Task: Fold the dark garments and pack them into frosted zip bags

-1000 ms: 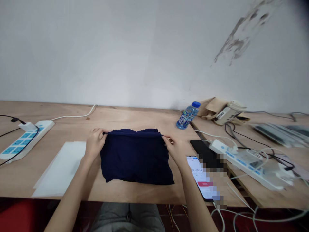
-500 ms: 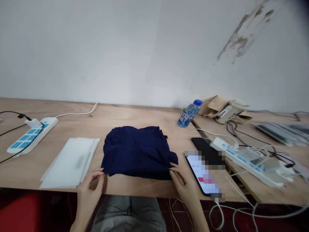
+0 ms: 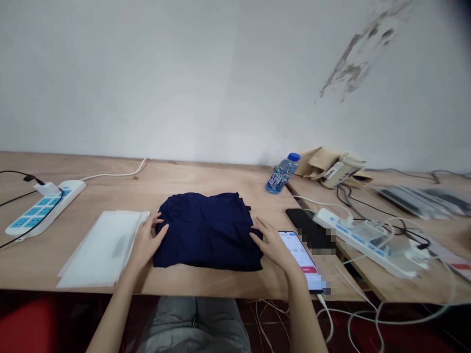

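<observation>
A folded navy blue garment (image 3: 208,233) lies flat on the wooden table in front of me; its exact kind does not show. My left hand (image 3: 147,242) rests at its left edge, fingers apart, with thumb and fingertips touching the cloth. At the opposite side my right hand (image 3: 270,242) touches the right edge with spread fingers. Neither hand grips the fabric. Left of the garment is a stack of translucent white plastic bags (image 3: 101,247), partly behind my left wrist. Just right of my right hand lies a lit phone (image 3: 303,267) showing a timer.
White power strips lie at the left (image 3: 46,208) and the right (image 3: 362,240), with trailing cables. A blue-capped bottle (image 3: 282,174) stands towards the back, near a brown paper bag (image 3: 312,162) and a cup (image 3: 342,171). A black phone-like slab (image 3: 309,228) sits beside the lit phone.
Both hands have moved up from the garment's near corners to the middle of its side edges, and their fingers have spread. The flap sticking out at the right is now tucked in.
</observation>
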A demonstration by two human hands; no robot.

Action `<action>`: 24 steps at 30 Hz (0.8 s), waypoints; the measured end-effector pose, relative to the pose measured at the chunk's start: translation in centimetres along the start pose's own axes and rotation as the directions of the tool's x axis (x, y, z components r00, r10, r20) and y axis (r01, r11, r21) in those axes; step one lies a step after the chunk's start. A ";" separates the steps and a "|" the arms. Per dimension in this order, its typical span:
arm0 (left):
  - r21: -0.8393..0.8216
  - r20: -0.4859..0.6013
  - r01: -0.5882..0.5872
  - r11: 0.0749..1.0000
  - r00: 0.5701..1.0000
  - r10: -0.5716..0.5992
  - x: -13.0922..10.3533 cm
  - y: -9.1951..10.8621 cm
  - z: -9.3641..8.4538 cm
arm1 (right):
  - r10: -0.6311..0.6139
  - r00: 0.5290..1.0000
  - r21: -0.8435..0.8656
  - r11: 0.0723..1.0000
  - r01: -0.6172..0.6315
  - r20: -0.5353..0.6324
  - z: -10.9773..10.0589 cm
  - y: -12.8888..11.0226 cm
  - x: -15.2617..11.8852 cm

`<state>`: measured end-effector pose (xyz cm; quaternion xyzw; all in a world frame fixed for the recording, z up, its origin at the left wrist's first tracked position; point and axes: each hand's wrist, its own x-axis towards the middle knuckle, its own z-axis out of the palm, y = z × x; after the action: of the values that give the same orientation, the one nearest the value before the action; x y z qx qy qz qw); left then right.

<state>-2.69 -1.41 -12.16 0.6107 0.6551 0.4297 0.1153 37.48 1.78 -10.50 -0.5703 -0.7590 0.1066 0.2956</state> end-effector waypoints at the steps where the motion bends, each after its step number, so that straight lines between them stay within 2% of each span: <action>1: -0.004 0.034 0.009 1.000 0.999 -0.009 0.5 -0.3 -0.1 | 0.005 1.000 0.046 0.999 -0.006 0.020 -0.3 0.3 0.4; 5: -0.031 0.122 0.050 0.998 0.991 -0.046 1.6 -1.7 -0.6 | 0.031 0.996 0.270 0.961 -0.054 0.088 -1.5 0.3 0.8; 7: -0.049 0.143 0.056 0.997 0.988 -0.048 1.9 -2.3 -0.8 | 0.050 0.991 0.323 0.942 -0.088 0.124 -1.9 0.2 0.7; 10: -0.038 0.144 0.047 0.998 0.989 -0.042 2.1 -2.5 -1.0 | 0.092 0.992 0.355 0.928 -0.117 0.085 -2.0 0.4 0.7; 12: -0.012 0.105 0.030 0.999 0.994 -0.029 2.0 -1.7 -1.0 | 0.121 0.992 0.378 0.918 -0.122 0.025 -1.9 0.6 0.6; 15: 0.076 -0.042 -0.039 0.996 0.998 0.042 1.0 1.1 -0.6 | 0.151 0.988 0.373 0.919 -0.128 -0.034 -1.8 0.3 0.6; 17: 0.090 -0.076 -0.090 0.992 0.992 0.097 -0.1 4.0 0.3 | 0.161 0.985 0.322 0.938 -0.133 -0.064 -1.9 -0.7 0.5; 20: -0.035 0.124 -0.185 0.982 0.974 0.188 -2.0 8.8 2.6 | 0.172 0.980 0.221 0.964 -0.147 -0.100 -1.9 -3.4 0.4; 22: -0.097 0.272 -0.243 0.965 0.926 0.260 -2.9 11.7 4.4 | 0.186 0.975 0.197 0.967 -0.159 -0.126 -1.6 -5.6 0.5; 24: -0.210 0.357 -0.221 0.952 0.890 0.285 -3.1 13.7 5.9 | 0.207 0.971 0.248 0.953 -0.173 -0.120 -0.9 -7.8 0.8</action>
<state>11.58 -3.27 -7.27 0.7514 0.4969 0.3658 0.2337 31.60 -0.17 -5.65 -0.6078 -0.6590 0.1823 0.4038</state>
